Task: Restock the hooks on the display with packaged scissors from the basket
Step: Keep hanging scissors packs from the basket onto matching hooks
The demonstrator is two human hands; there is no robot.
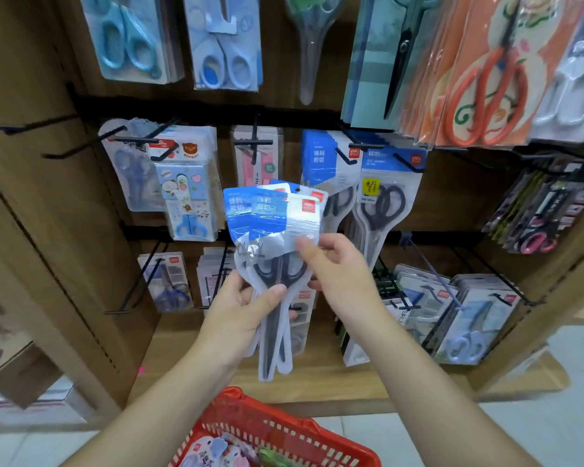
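Cannot count the fanned blue-and-white packs of black-handled scissors (273, 227): overlapped, at least two. Blurred print on their blue headers, unreadable. Lower left edges hidden under the left hand (246, 315), part of the right edge under the thumb of the right hand (338, 271); fingers of both hands mostly out of sight behind the packs. Lower half of the pink-fronted pack (257, 156) hidden behind the fan. Cut by the bottom edge: red plastic basket (284, 429), its pastel packets (216, 453) too blurred to name. Cut by the top edge: blue-handled scissors card (132, 38). Cut by the right edge: white-handled scissors pack (573, 82). Smeared beyond reading: dark packets (540, 214) at far right.
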